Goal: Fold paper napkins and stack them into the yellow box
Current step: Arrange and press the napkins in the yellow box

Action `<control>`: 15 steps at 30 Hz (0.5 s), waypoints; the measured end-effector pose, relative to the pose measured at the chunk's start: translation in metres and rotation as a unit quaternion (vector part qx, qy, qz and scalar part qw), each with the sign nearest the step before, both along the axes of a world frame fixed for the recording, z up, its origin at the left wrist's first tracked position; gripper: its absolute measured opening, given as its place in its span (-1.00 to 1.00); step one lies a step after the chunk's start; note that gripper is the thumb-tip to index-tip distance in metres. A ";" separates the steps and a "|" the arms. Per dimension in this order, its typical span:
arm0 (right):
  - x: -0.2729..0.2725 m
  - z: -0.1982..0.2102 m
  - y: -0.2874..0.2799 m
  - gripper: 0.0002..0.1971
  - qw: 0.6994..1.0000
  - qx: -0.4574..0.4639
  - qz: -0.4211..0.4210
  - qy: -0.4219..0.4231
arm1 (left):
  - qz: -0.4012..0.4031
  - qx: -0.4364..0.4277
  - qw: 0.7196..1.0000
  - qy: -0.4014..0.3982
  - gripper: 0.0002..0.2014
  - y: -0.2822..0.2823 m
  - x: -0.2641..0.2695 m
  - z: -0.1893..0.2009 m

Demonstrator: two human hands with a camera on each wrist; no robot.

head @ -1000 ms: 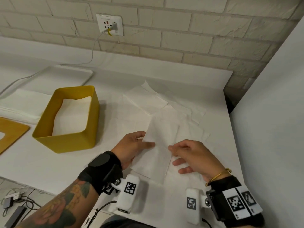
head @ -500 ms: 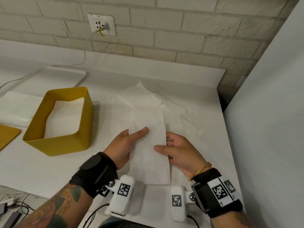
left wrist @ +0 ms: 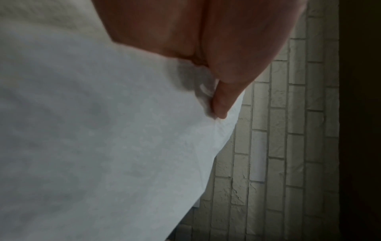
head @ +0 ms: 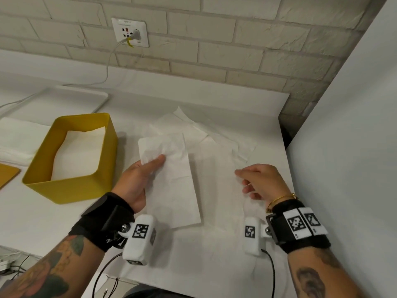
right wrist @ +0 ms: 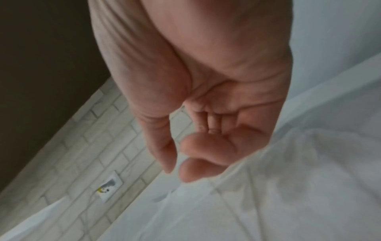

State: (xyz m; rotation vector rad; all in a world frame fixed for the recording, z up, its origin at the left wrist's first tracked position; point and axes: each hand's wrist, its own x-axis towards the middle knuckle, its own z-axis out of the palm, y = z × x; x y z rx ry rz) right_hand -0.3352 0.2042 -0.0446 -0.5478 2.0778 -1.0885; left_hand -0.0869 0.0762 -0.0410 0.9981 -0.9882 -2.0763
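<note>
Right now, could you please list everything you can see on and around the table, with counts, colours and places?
folded napkin: one, white, front centre, held by the left hand
loose napkins: several, white, spread over the table's middle and right; number unclear
yellow box: one, left of the folded napkin, white napkins inside
napkin stack: one, white, far left
tray: one, white, behind the box
wooden board: one, tan, left edge, partly cut off
wall socket: one, white, on the brick wall, white cable plugged in
table: one, white
left hand: one, pinching the folded napkin
right hand: one, fingers loosely curled, above the loose napkins
</note>
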 end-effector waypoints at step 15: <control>-0.010 0.026 -0.010 -0.81 0.980 -0.199 0.016 -0.017 | -0.007 0.035 0.999 -0.009 -0.77 0.003 0.011 -0.008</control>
